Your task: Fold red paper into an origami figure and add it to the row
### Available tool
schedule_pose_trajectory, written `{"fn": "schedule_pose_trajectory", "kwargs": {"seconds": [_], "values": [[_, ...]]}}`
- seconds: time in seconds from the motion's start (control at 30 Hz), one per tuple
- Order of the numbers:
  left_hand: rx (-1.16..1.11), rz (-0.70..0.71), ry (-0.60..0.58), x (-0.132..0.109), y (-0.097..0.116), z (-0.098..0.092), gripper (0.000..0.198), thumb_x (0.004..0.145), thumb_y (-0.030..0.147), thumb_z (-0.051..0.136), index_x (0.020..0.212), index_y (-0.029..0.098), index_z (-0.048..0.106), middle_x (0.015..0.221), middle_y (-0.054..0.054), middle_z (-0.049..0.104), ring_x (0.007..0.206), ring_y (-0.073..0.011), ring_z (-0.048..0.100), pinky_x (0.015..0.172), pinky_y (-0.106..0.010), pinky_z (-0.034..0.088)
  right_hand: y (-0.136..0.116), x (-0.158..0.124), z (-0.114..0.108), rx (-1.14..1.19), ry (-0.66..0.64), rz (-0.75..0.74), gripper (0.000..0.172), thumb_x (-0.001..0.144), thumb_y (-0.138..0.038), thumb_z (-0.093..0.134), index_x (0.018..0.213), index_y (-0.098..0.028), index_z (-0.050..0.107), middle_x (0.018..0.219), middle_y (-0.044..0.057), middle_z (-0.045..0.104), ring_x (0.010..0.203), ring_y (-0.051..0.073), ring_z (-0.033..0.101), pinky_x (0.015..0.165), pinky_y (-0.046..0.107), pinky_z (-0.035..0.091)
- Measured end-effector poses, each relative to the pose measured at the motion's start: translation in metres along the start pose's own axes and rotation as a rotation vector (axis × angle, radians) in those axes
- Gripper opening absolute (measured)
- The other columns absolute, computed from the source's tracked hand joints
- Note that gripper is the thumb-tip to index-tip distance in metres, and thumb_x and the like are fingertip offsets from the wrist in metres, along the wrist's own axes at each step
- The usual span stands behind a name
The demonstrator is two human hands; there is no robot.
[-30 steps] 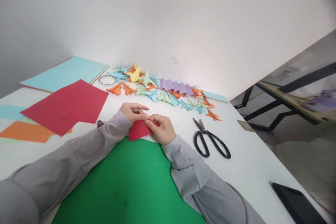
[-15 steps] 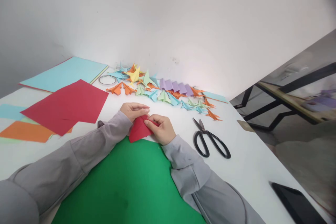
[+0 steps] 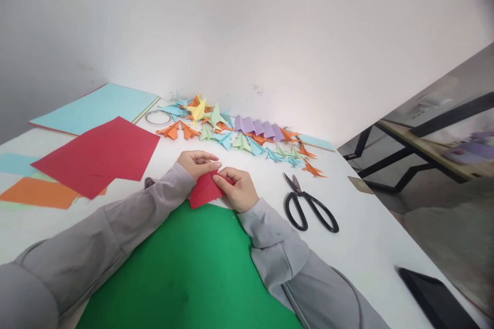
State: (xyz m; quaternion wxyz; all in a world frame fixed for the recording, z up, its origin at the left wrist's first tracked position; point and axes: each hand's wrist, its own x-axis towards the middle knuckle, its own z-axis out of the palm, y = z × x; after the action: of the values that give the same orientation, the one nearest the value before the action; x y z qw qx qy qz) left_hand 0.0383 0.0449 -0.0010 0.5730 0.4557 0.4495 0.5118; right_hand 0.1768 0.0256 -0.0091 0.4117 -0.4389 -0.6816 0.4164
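A small folded red paper [image 3: 204,191] lies at the far edge of a green sheet [image 3: 189,272] on the white table [image 3: 370,247]. My left hand [image 3: 197,162] rests over its upper left part, fingers curled onto the fold. My right hand [image 3: 240,191] pinches the paper's right edge between thumb and fingers. Both arms wear grey sleeves. Black scissors [image 3: 309,209] lie shut just right of my right hand.
A large red sheet [image 3: 96,157] lies to the left over orange [image 3: 38,193] and light blue sheets [image 3: 98,108]. A row of folded paper figures [image 3: 239,136] and a wire ring [image 3: 158,117] sit by the wall. A black phone [image 3: 436,300] lies at the near right.
The folded red paper's upper flap has shifted slightly under my fingers; both hands stay in almost the same place.
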Motion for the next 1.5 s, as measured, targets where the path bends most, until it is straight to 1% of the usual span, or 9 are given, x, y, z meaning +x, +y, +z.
{"fn": "schedule_pose_trajectory", "kwargs": {"seconds": [0.13, 0.2, 0.33, 0.5, 0.7, 0.93, 1.13, 1.3, 1.5], "values": [[0.101, 0.077, -0.008, 0.001, -0.002, -0.002, 0.026, 0.048, 0.028, 0.076, 0.066, 0.011, 0.067, 0.038, 0.006, 0.048, 0.036, -0.0024, 0.035, 0.037, -0.017, 0.026, 0.0, -0.001, 0.0, 0.0, 0.004, -0.001, 0.024, 0.07, -0.037, 0.056, 0.057, -0.016, 0.055, 0.052, -0.002, 0.05, 0.051, 0.01, 0.041, 0.052, 0.024, 0.035], [0.126, 0.098, -0.001, 0.001, -0.002, -0.003, 0.025, 0.048, 0.028, 0.076, 0.064, 0.011, 0.066, 0.038, 0.006, 0.046, 0.036, -0.0021, 0.033, 0.036, -0.017, 0.023, 0.0, -0.001, 0.001, 0.007, -0.008, -0.004, 0.024, 0.07, -0.037, 0.056, 0.059, -0.016, 0.056, 0.054, -0.002, 0.051, 0.052, 0.01, 0.042, 0.052, 0.024, 0.035], [0.103, 0.079, -0.004, -0.001, 0.0, -0.002, 0.022, 0.048, 0.025, 0.076, 0.061, 0.011, 0.065, 0.039, 0.006, 0.048, 0.036, -0.0023, 0.035, 0.036, -0.017, 0.025, -0.001, 0.0, 0.0, 0.03, -0.026, -0.006, 0.024, 0.069, -0.037, 0.057, 0.057, -0.016, 0.054, 0.053, -0.003, 0.049, 0.051, 0.009, 0.041, 0.052, 0.024, 0.034], [-0.009, -0.002, -0.021, -0.003, 0.004, 0.0, 0.024, 0.046, 0.024, 0.078, 0.06, 0.012, 0.064, 0.044, 0.003, 0.058, 0.04, -0.0044, 0.046, 0.041, -0.017, 0.034, 0.002, 0.0, 0.0, 0.119, -0.038, 0.002, 0.025, 0.068, -0.038, 0.059, 0.057, -0.017, 0.052, 0.05, -0.004, 0.048, 0.047, 0.009, 0.039, 0.049, 0.023, 0.033], [-0.153, -0.083, 0.024, 0.0, 0.002, 0.0, 0.034, 0.043, 0.031, 0.08, 0.065, 0.011, 0.064, 0.053, 0.0, 0.064, 0.046, -0.0078, 0.054, 0.047, -0.02, 0.043, 0.005, 0.001, 0.0, 0.169, 0.048, 0.03, 0.027, 0.067, -0.04, 0.061, 0.057, -0.017, 0.052, 0.049, -0.004, 0.048, 0.046, 0.009, 0.039, 0.048, 0.023, 0.032], [-0.104, -0.058, -0.005, -0.003, 0.007, -0.002, 0.025, 0.047, 0.024, 0.079, 0.062, 0.012, 0.063, 0.04, 0.005, 0.053, 0.036, -0.0033, 0.042, 0.039, -0.017, 0.033, 0.001, 0.001, -0.002, 0.111, 0.044, -0.011, 0.028, 0.067, -0.039, 0.06, 0.053, -0.017, 0.05, 0.047, -0.005, 0.043, 0.046, 0.008, 0.036, 0.048, 0.023, 0.03], [-0.157, -0.09, 0.012, -0.003, 0.006, 0.0, 0.027, 0.048, 0.026, 0.078, 0.066, 0.012, 0.064, 0.047, 0.003, 0.059, 0.041, -0.0055, 0.049, 0.043, -0.018, 0.038, 0.003, 0.0, 0.0, 0.206, 0.007, 0.076, 0.032, 0.067, -0.044, 0.062, 0.054, -0.019, 0.047, 0.039, -0.005, 0.048, 0.036, 0.009, 0.039, 0.04, 0.022, 0.028], [-0.093, -0.026, -0.074, -0.003, 0.003, 0.001, 0.03, 0.047, 0.025, 0.079, 0.07, 0.012, 0.066, 0.05, 0.002, 0.061, 0.045, -0.0061, 0.051, 0.045, -0.018, 0.038, 0.004, 0.001, 0.0, 0.231, 0.037, 0.08, 0.028, 0.067, -0.042, 0.061, 0.056, -0.018, 0.051, 0.041, -0.004, 0.051, 0.038, 0.009, 0.042, 0.042, 0.022, 0.031], [-0.031, -0.01, -0.103, -0.002, 0.0, -0.002, 0.026, 0.049, 0.026, 0.077, 0.069, 0.012, 0.067, 0.041, 0.005, 0.053, 0.036, -0.003, 0.04, 0.036, -0.017, 0.027, 0.004, 0.002, -0.001, 0.19, 0.038, 0.052, 0.025, 0.066, -0.037, 0.062, 0.056, -0.016, 0.054, 0.048, -0.005, 0.048, 0.046, 0.007, 0.038, 0.048, 0.023, 0.031]]}}
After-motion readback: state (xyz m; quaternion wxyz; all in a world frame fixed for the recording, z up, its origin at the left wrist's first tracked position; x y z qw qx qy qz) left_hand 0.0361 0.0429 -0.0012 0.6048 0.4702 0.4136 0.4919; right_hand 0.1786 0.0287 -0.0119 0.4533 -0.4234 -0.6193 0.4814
